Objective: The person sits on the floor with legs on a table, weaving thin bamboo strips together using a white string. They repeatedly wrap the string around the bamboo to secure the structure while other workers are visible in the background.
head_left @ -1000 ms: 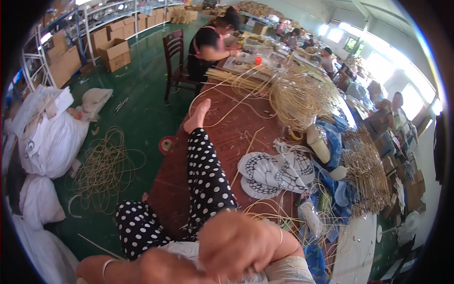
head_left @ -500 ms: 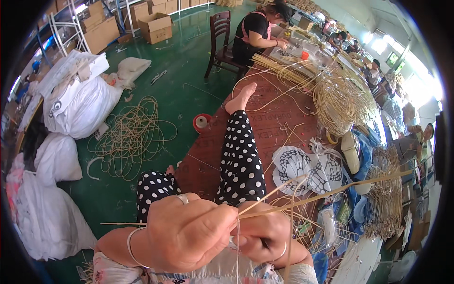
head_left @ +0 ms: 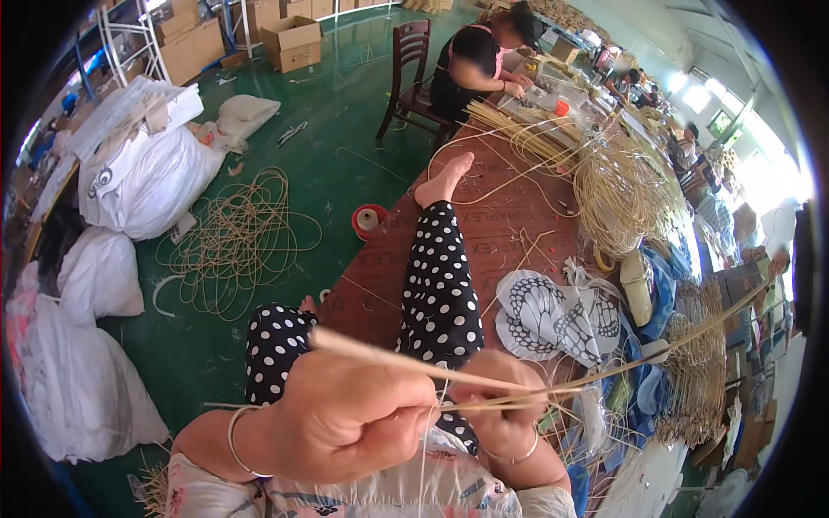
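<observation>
My left hand is closed, its thumb and finger pinching thin bamboo strips where they cross in front of my lap. One strip reaches far to the right, while a shorter, blurred end rises over the left knuckles. At the pinch a fine white thread hangs down. Close on the right, my right hand is curled shut and a little blurred. The strips pass across it, and what its fingers hold is hidden.
My legs in dotted trousers stretch over a reddish board. On it lie butterfly-patterned white pieces and bamboo coils. Left on the green floor are a loose cane tangle, a red spool and white sacks. Another person sits working ahead.
My right hand has moved up and slightly right, away from the left. The strips have turned, with a short end now swung left over my left hand.
</observation>
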`<action>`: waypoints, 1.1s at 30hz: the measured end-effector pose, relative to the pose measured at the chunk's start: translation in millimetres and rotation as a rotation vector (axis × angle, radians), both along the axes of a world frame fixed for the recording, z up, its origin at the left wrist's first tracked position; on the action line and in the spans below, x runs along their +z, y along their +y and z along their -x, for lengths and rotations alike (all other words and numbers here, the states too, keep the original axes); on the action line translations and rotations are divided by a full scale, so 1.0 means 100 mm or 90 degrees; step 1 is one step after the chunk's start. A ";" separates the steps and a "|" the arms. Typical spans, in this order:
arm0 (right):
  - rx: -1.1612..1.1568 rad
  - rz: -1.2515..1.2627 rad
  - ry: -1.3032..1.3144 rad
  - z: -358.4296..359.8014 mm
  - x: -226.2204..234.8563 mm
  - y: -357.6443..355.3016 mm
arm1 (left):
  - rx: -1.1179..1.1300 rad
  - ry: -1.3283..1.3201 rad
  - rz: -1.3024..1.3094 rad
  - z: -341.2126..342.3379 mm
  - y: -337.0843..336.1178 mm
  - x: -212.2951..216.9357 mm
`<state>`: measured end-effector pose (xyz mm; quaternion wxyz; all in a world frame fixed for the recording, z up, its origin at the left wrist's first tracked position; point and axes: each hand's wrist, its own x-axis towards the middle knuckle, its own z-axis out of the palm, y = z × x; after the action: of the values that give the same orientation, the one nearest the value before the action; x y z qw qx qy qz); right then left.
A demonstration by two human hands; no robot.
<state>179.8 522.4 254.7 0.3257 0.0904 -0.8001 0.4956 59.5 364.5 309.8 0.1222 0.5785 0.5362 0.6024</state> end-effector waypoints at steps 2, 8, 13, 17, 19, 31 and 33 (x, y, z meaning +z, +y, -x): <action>0.024 0.231 -0.067 0.06 -0.06 -0.05 | -0.053 -0.095 0.023 -0.03 0.01 0.00; 0.297 0.338 0.055 0.32 0.10 -0.09 | -0.075 -0.098 0.062 -0.05 0.01 0.01; 0.358 0.481 -0.031 0.31 0.00 -0.18 | 0.087 0.147 -0.023 -0.05 0.02 -0.02; 0.381 0.548 -0.103 0.28 -0.01 -0.23 | 0.111 0.214 -0.020 -0.04 -0.01 -0.05; 0.350 0.542 -0.145 0.25 0.01 -0.21 | 0.118 0.223 -0.005 -0.02 -0.05 -0.01; 0.961 -0.004 0.236 -0.30 0.89 0.18 | 0.579 0.020 -0.325 0.34 -0.86 -0.13; 0.857 -0.064 0.241 -0.40 0.86 0.25 | 0.482 -0.151 -0.432 0.50 -1.28 -0.02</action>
<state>219.4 547.8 341.1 0.0770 0.6660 -0.5218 0.5276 9.5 236.0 308.1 -0.2388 0.2791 0.4649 0.8056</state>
